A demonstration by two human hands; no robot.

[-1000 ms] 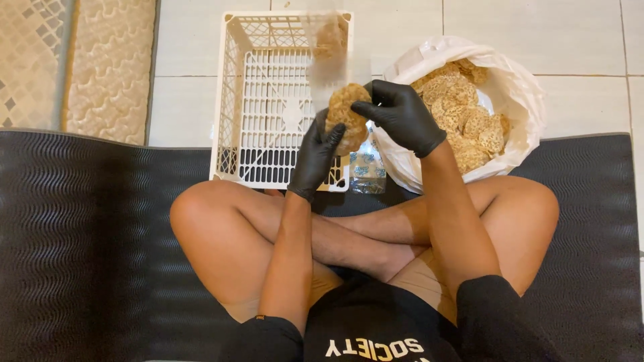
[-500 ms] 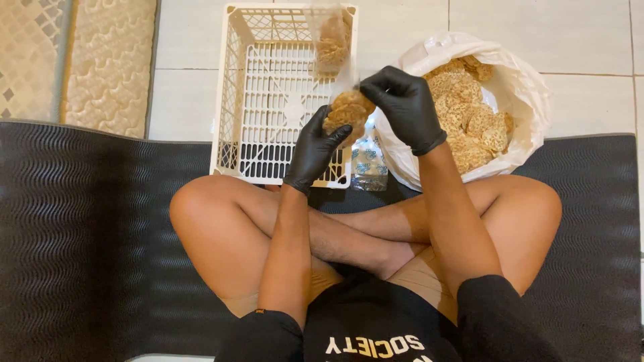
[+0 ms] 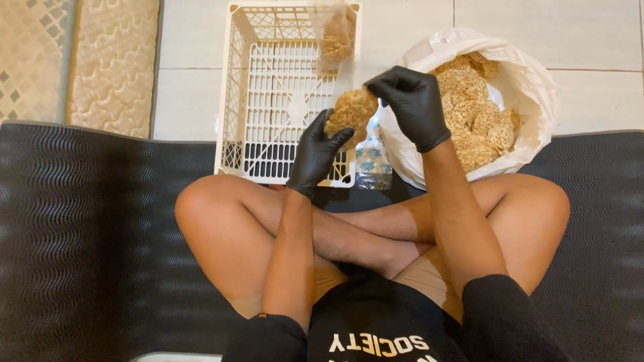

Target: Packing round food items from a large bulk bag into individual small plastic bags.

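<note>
Where the dark ribbed mat (image 3: pixel 87 221) covers the tiled floor (image 3: pixel 537 33), a person sits cross-legged, and everything else lies just past the knees. A patterned beige rug (image 3: pixel 74 60) lies at the far left. Next in size is the white plastic crate (image 3: pixel 241 100), open-latticed, standing on the tiles with its near edge on the mat; a clear bag of crackers (image 3: pixel 335 37) leans inside against its far right wall. To the right of the crate sits a white plastic sack (image 3: pixel 530 87), its mouth folded open, heaped with round golden-brown lattice crackers (image 3: pixel 476 121). Between crate and sack stands a small sealed water cup (image 3: pixel 373 161), on the mat's edge.

Both hands wear black gloves and meet above the crate's near right corner. The left hand (image 3: pixel 315 151) cups a stack of crackers (image 3: pixel 352 110) from below, fingers spread under it, closed only loosely. The right hand (image 3: pixel 409 100) curls over the top right of the stack, fingertips pinching what looks like thin clear film; I cannot tell exactly how tight that grip is.

The crackers look light, dry and brittle, with airy edges likely to crumble. They would best be supported flat from beneath and steadied at the rim, not squeezed; any clear wrap around them is probably slippery against gloves.
</note>
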